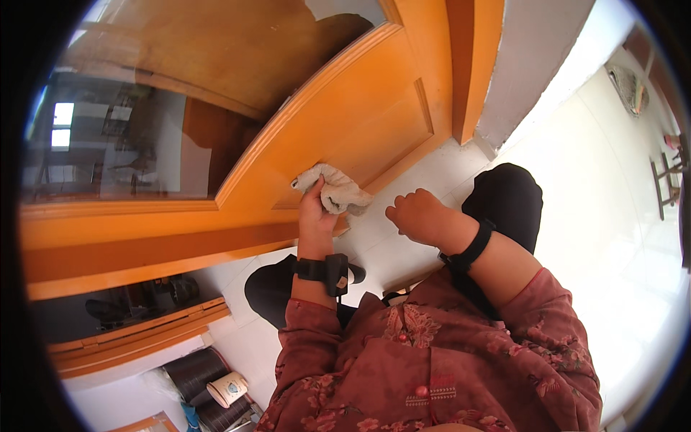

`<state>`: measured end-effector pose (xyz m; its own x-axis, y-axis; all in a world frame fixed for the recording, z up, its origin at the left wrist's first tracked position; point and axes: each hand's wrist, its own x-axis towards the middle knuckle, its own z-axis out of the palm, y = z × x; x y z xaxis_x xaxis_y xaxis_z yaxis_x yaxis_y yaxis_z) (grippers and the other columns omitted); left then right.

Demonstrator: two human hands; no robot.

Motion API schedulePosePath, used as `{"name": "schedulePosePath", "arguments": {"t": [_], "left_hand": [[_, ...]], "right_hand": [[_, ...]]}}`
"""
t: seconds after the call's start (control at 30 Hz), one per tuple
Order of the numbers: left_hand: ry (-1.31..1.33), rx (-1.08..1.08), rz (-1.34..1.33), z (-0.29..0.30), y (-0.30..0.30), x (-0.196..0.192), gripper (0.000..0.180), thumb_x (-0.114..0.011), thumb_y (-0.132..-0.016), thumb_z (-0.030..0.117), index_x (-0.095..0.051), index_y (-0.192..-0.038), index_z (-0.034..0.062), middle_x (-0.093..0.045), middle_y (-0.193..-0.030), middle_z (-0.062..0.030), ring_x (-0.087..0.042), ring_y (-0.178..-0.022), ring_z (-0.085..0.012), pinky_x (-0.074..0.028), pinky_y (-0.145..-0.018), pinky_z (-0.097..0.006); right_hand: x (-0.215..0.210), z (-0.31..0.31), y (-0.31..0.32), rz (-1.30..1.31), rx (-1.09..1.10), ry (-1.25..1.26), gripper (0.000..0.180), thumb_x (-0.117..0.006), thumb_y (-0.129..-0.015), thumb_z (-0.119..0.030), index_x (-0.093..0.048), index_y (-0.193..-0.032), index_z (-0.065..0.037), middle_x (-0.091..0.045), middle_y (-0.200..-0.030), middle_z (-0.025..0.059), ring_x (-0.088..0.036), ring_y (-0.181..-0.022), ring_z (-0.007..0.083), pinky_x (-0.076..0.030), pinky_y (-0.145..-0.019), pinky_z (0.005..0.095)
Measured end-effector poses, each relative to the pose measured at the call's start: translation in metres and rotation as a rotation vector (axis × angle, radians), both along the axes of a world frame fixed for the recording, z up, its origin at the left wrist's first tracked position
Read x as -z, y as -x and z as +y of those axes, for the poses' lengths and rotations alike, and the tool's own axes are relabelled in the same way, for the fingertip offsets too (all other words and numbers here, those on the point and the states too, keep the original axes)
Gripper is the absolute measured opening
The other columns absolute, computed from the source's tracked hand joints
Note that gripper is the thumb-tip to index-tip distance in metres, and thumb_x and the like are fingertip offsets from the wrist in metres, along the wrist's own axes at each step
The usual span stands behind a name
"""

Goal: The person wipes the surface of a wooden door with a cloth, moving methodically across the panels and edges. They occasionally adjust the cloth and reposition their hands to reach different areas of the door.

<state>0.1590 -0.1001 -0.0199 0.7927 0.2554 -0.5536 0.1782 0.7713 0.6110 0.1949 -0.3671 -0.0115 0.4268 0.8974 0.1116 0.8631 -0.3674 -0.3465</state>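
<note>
My left hand [314, 216] grips a crumpled whitish cloth [338, 189] and presses it against the lower panel of an orange wooden door [360, 122]. My right hand [417, 216] is closed in a loose fist with nothing in it, hovering just right of the cloth above the white floor. Both wrists wear black bands. My knees in dark trousers show below and beside the hands.
The door has a glass pane [122, 137] at upper left and an orange frame [471, 57] at its right. White tiled floor [612, 216] spreads to the right. A dark ribbed cylinder [194, 371] and a small cup [229, 389] sit at lower left.
</note>
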Motion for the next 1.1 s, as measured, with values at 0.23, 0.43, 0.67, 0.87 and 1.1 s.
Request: {"name": "schedulePosePath", "arguments": {"t": [0.23,0.43,0.67,0.87,1.1], "left_hand": [[0.063,0.197,-0.06,-0.06,-0.075,0.003,0.025,-0.055,-0.101,0.022,-0.058,-0.121,0.0077,-0.064,-0.117,-0.0085,-0.061,-0.112,-0.0275,-0.05,-0.097,-0.048],[0.146,0.341,-0.134,-0.1,-0.133,0.017,0.024,-0.055,-0.101,0.018,-0.058,-0.122,0.0082,-0.063,-0.119,-0.0091,-0.06,-0.113,-0.026,-0.049,-0.099,-0.045],[0.063,0.466,-0.125,-0.154,-0.201,0.017,0.023,-0.057,-0.1,0.018,-0.058,-0.119,0.007,-0.063,-0.116,-0.0093,-0.061,-0.111,-0.0258,-0.05,-0.098,-0.045],[0.116,0.494,-0.101,-0.145,-0.192,0.01,0.025,-0.061,-0.095,0.011,-0.059,-0.12,0.0057,-0.066,-0.11,-0.0093,-0.065,-0.103,-0.0251,-0.055,-0.09,-0.041],[0.106,0.325,-0.115,-0.061,-0.094,0.017,0.028,-0.064,-0.093,0.016,-0.063,-0.119,0.0068,-0.068,-0.111,-0.0083,-0.067,-0.102,-0.0236,-0.055,-0.089,-0.039]], "right_hand": [[-0.002,-0.031,-0.011,0.047,0.044,0.018,0.007,-0.061,-0.078,-0.012,-0.067,-0.08,-0.009,-0.066,-0.076,0.0086,-0.068,-0.07,0.0258,-0.049,-0.064,0.0382],[-0.003,-0.035,-0.018,0.183,0.02,0.185,0.025,-0.075,-0.078,-0.029,-0.067,-0.089,-0.008,-0.066,-0.085,0.0093,-0.067,-0.08,0.0264,-0.048,-0.071,0.0374],[-0.01,-0.036,-0.023,0.189,0.006,0.174,0.009,-0.064,-0.078,-0.013,-0.072,-0.08,-0.009,-0.071,-0.082,0.0093,-0.07,-0.075,0.026,-0.052,-0.065,0.0381],[0.001,-0.03,-0.025,0.13,0.04,0.114,0.009,-0.063,-0.078,-0.012,-0.072,-0.076,-0.01,-0.071,-0.079,0.0095,-0.07,-0.073,0.0265,-0.052,-0.061,0.0378],[0.005,-0.019,-0.029,0.212,0.021,0.241,0.02,-0.071,-0.079,-0.024,-0.069,-0.088,-0.006,-0.07,-0.084,0.0112,-0.07,-0.08,0.0291,-0.053,-0.067,0.0398]]}}
